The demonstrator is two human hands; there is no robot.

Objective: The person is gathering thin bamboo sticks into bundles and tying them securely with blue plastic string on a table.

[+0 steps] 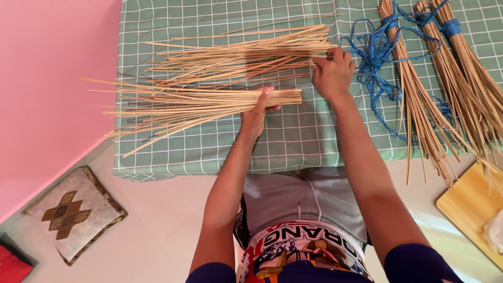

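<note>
We look down on a table under a green checked cloth [293, 141], which fills the far part of the scene, with a pink wall [52, 78] to its left and a pale floor nearer us. On the floor at near left lies a grey cushion [73, 212] with a brown cross pattern, and at near right a wooden board [469, 204] pokes in from the edge.

Two tied bundles [445, 89] of thin sticks lie at the far right of the cloth, bound at their far ends with blue cord and fanning out toward the near edge. Between them and the middle, loose blue string [374, 57] lies in a tangle.

Left of centre we see two loose piles of the same sticks, lying across the cloth. The far pile [241, 55] is spread and untidy; the near pile [194, 102] is more even at its right end.

Our left hand [257, 112] rests on the right end of the near pile, fingers together and flat on the sticks, pressing rather than gripping. Our right hand [332, 73] is at the right end of the far pile, fingers curled onto the stick ends; whether they are pinching any single stick we cannot tell.
</note>
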